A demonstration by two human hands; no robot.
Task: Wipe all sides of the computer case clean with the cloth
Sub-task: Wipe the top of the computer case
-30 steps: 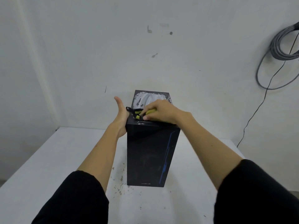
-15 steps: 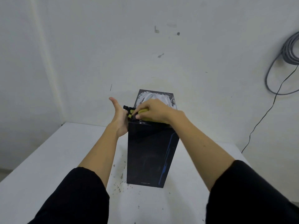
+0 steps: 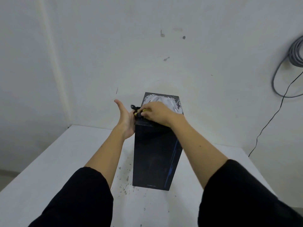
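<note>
Head view: a white table (image 3: 49, 161) is seen carrying a tall black computer case (image 3: 155, 154) upright at centre, its top smeared white at 12 o'clock. The case, judged rigid, heavy and slick, is steadied at its upper left edge by the flat left hand (image 3: 126, 122). A yellow cloth (image 3: 144, 110) is clutched on top by the right hand (image 3: 157, 113). Free tabletop is left at 9 and 3 o'clock.

A white counter (image 3: 49, 169) carries 1 black computer case (image 3: 155, 161), standing upright near its middle; dark specks (image 3: 125, 177) dot the surface just left of the case's base.
</note>
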